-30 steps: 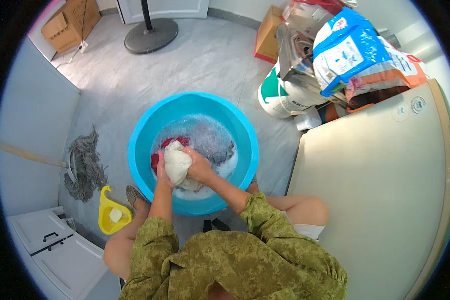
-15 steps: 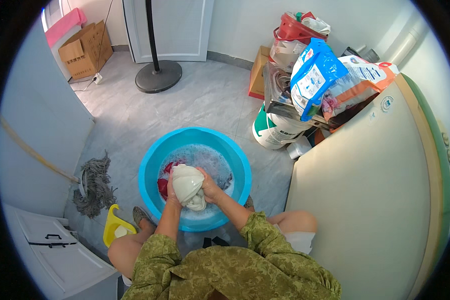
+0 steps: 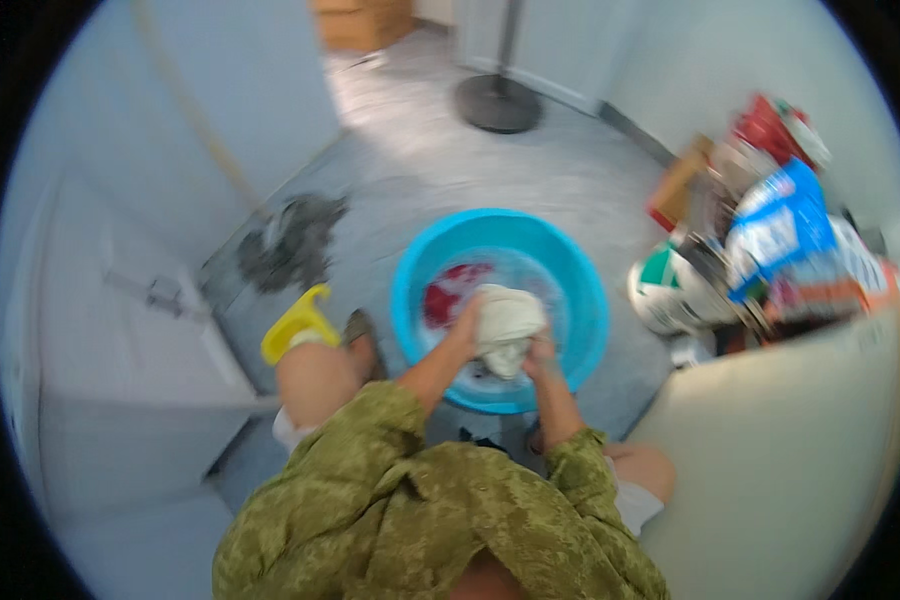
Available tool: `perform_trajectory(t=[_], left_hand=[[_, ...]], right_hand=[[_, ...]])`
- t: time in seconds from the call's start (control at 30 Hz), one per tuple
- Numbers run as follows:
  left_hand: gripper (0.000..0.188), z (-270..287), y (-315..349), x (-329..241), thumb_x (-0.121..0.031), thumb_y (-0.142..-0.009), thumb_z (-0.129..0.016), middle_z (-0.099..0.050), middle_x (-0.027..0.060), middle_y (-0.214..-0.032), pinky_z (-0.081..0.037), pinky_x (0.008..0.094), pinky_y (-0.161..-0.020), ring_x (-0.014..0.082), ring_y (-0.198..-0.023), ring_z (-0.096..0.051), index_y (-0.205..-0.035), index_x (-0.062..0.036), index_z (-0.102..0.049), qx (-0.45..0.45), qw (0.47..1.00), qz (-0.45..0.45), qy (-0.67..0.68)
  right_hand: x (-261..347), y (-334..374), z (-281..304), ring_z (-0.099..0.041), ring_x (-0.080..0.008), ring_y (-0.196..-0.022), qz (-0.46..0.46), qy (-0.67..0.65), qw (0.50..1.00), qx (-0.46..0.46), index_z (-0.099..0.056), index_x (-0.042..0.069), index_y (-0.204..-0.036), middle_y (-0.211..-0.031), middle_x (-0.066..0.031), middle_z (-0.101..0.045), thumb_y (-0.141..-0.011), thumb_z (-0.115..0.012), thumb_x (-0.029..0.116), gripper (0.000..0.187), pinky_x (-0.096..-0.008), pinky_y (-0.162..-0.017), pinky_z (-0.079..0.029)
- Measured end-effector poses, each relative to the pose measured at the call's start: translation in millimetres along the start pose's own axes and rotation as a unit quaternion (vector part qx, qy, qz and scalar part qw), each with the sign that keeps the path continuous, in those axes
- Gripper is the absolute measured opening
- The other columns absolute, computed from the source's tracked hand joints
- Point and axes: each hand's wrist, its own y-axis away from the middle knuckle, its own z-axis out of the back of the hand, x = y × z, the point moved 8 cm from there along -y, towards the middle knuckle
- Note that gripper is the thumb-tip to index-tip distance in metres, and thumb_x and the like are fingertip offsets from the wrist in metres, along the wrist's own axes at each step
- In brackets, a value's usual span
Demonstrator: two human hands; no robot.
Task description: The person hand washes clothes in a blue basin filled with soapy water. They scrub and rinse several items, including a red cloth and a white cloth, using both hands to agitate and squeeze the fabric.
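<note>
A bundled off-white wet cloth (image 3: 511, 322) is gripped between my two hands above a round blue basin (image 3: 590, 300). My left hand (image 3: 466, 326) presses round its left side, and my right hand (image 3: 540, 354) holds its lower right. Under the bundle the basin holds sudsy water and a red cloth (image 3: 443, 298), partly sunk at the left. Dark fabric shows near the basin's front, too blurred to name. The fingertips of both hands are partly hidden by the cloth.
Left of the basin lie a grey mop head (image 3: 295, 245) and a yellow scoop-like container (image 3: 295, 325). At right stand a white-and-green bucket (image 3: 675, 290), a blue bag (image 3: 782, 230) and a pale cabinet-like panel (image 3: 770, 440). A black round stand base (image 3: 498, 104) is behind.
My view has swung left, so the scene sits further right and looks blurred. Both hands still hold the off-white cloth over the basin.
</note>
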Motion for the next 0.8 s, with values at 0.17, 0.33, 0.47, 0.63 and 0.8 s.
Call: perform_trajectory(t=[0.17, 0.33, 0.47, 0.63, 0.8], left_hand=[[0.034, 36.4, 19.5, 11.7, -0.021, -0.088, -0.047, -0.060, 0.0139, -0.113, -0.049, 0.0441, -0.080, 0.0280, -0.097, -0.060, -0.118, -0.0052, -0.054, -0.194, 0.965, 0.055, -0.166], [0.023, 52.0, 11.1, -3.0, -0.021, -0.080, -0.059, -0.061, 0.0130, -0.097, -0.046, 0.0445, -0.066, 0.0252, -0.083, -0.058, -0.092, -0.0024, -0.061, -0.229, 0.898, -0.012, -0.377], [0.030, -34.4, 7.8, -0.2, -0.024, -0.081, -0.057, -0.060, 0.0102, -0.089, -0.045, 0.0373, -0.062, 0.0251, -0.079, -0.056, -0.101, -0.0025, -0.057, -0.093, 0.909, -0.038, -0.405], [0.030, -88.7, 35.9, -0.5, -0.031, -0.080, -0.059, -0.062, 0.0085, -0.095, -0.045, 0.0369, -0.065, 0.0264, -0.084, -0.058, -0.098, -0.0062, -0.061, -0.005, 0.904, 0.039, -0.426], [0.034, -60.4, 7.8, 8.6, -0.039, -0.080, -0.061, -0.062, 0.0060, -0.092, -0.043, 0.0350, -0.061, 0.0194, -0.079, -0.056, -0.099, -0.0101, -0.060, 0.031, 0.771, -0.026, -0.636]], right_hand=[[-29.7, 9.3, 43.3, -0.060, -0.0264, -0.098, -0.007, 0.009, 0.998, -0.054, -0.048, 0.000, -0.120, -0.113, -0.0150, -0.058, -0.083, -0.053, 0.006, 0.038, -0.0395, -0.085, -0.050], [-76.7, 28.1, 84.9, -0.058, -0.0280, -0.096, -0.151, 0.333, 0.925, -0.104, -0.044, 0.002, -0.122, -0.111, -0.0125, -0.056, -0.077, -0.057, 0.001, 0.046, -0.0397, -0.080, -0.049], [-72.3, 19.6, 101.0, -0.057, -0.0266, -0.091, -0.118, 0.432, 0.892, -0.063, -0.045, 0.005, -0.121, -0.106, -0.0106, -0.056, -0.077, -0.060, 0.008, 0.047, -0.0358, -0.076, -0.046], [-46.9, 31.1, 40.1, -0.059, -0.0192, -0.087, -0.190, 0.249, 0.948, -0.052, -0.051, 0.010, -0.113, -0.100, -0.0066, -0.059, -0.082, -0.058, 0.013, 0.032, -0.0313, -0.069, -0.045], [-48.4, 42.3, 52.2, -0.058, -0.0141, -0.076, -0.202, 0.345, 0.912, -0.098, -0.052, 0.014, -0.103, -0.088, -0.0022, -0.060, -0.084, -0.057, 0.017, 0.020, -0.0284, -0.062, -0.043]])
